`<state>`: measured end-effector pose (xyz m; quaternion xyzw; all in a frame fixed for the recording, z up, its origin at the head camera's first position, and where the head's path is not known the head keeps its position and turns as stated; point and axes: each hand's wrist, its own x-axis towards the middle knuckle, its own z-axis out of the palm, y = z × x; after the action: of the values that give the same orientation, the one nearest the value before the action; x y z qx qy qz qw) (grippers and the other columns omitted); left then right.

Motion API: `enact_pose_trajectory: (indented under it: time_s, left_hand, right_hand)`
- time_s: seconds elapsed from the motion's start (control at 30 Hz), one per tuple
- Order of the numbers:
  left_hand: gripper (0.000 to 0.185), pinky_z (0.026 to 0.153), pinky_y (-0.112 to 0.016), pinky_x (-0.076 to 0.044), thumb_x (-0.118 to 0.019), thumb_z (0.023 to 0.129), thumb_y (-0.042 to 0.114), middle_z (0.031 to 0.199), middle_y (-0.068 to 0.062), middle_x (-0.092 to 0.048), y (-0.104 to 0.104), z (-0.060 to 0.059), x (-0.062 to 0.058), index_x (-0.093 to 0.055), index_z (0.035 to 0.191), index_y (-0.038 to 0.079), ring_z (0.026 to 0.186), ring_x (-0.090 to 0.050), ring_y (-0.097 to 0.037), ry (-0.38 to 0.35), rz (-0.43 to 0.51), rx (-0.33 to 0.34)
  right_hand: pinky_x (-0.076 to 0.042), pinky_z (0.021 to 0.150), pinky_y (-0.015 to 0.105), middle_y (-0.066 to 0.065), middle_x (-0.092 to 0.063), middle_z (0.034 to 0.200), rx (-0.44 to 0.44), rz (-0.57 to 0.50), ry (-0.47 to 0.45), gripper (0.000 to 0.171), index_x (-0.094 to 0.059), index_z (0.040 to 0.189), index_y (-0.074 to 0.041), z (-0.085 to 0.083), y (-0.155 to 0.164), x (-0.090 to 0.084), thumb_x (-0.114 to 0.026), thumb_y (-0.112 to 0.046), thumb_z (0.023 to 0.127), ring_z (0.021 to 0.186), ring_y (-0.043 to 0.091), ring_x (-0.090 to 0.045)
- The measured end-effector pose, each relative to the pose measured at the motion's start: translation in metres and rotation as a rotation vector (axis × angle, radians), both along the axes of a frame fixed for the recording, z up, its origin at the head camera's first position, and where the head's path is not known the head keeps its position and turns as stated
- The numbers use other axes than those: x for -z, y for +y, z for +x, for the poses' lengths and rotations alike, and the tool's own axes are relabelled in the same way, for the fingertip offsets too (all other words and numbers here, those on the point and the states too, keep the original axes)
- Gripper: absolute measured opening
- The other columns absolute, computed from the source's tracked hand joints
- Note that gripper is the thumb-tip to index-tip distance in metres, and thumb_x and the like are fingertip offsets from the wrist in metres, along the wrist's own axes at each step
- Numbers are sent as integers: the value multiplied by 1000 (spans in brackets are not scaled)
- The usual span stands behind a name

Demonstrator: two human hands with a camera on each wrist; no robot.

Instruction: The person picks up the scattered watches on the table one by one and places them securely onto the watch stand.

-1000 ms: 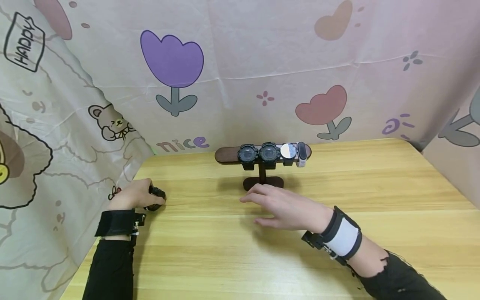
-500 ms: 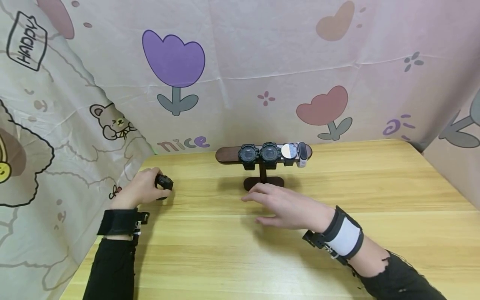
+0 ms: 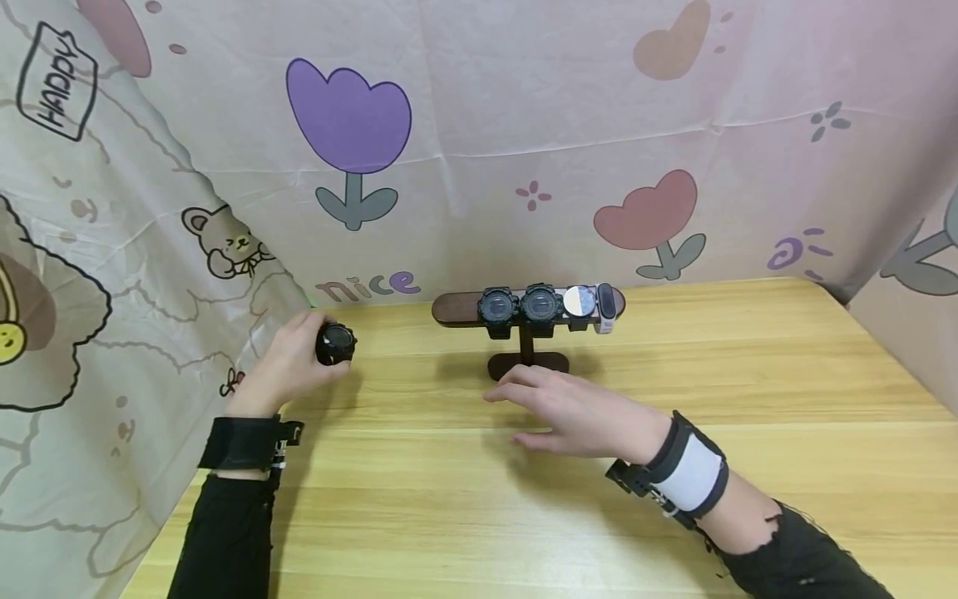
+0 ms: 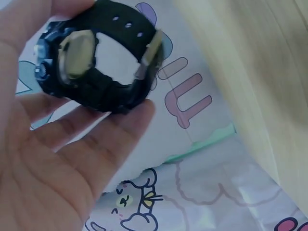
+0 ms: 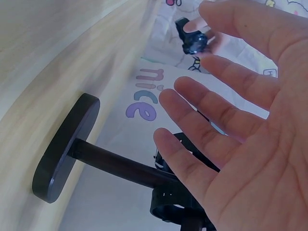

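Observation:
My left hand [image 3: 292, 362] pinches a black wristwatch [image 3: 336, 344] between thumb and fingers, held above the left side of the table. In the left wrist view the strap of this watch [image 4: 127, 24] is buckled into a loop, its metal case back turned inward. My right hand [image 3: 569, 412] hovers with relaxed fingers and holds nothing, just in front of a dark wooden watch stand [image 3: 453, 309]. On the stand's bar are two black digital watches [image 3: 497, 306], a watch with a bright round face [image 3: 579, 301] and a slim band with a dark screen [image 3: 606, 301].
The light wooden table [image 3: 419, 516] meets a printed cloth backdrop [image 3: 479, 108] behind and another cloth [image 3: 45, 466] on the left. The stand's base [image 3: 528, 363] rests near the table's back edge. The left end of its bar carries no watch.
My left hand has lifted the black watch and moved it slightly right and toward the back, turning its face more into view. My right hand has stayed in place.

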<state>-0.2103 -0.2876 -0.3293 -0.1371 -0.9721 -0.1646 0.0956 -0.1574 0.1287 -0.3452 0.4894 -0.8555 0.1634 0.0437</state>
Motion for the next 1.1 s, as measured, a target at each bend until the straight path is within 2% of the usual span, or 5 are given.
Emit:
enact_pose_trajectory:
  time_s: [0.37,0.67,0.87,1.1]
  left_hand:
    - [59,92,-59,-58,-87,78,15,122,-18,-61,10,0,-2,-59,128,1,105,-64,-37,174,37,81]
    - [63,93,-55,-58,-88,73,11,123,-16,-60,18,0,-3,-58,128,0,105,-63,-33,309,41,186]
    - [66,99,-54,-58,-89,73,12,129,-17,-62,21,-1,-2,-59,131,0,113,-64,-33,368,47,253]
    - [67,98,-53,-59,-90,73,17,130,-16,-63,23,-2,0,-61,131,1,115,-65,-33,412,28,279]
  right_hand:
    - [-58,108,42,6,-66,137,0,-9,9,56,-64,146,-11,0,1,-1,-82,-27,96,126,22,-66]
    - [-57,108,42,6,-66,137,-2,-10,8,55,-64,146,-11,0,2,-2,-82,-26,96,126,21,-65]
    - [-58,107,42,6,-67,135,-11,-25,33,54,-65,144,-9,0,2,-2,-82,-25,96,124,22,-66]
    - [-58,107,41,6,-67,135,1,-22,25,54,-65,144,-11,0,3,-5,-82,-27,95,124,22,-66]
